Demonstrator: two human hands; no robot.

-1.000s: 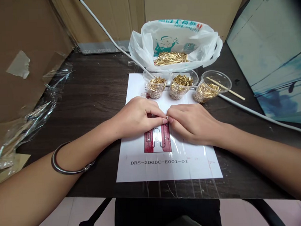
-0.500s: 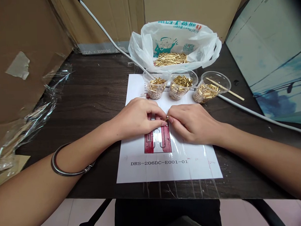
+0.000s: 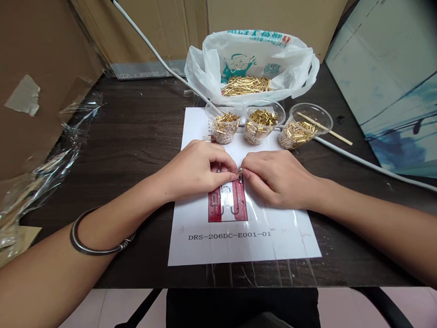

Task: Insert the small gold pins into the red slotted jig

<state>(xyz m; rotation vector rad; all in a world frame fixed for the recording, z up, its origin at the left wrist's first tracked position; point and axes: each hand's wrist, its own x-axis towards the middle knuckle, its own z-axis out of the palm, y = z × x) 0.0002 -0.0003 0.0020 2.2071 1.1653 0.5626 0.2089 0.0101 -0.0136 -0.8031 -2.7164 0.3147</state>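
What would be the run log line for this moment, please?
left hand: pinching small gold pin | right hand: pinching same pin | place: over red fixture on white sheet | three cups of pins behind

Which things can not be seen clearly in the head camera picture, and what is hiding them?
- Small gold part: too tiny, pinched between left hand and right hand.
- Red fixture: upper half under both hands.
- Plastic bag: printed text folded and unreadable.
- White cable: both ends cut by the picture edges.
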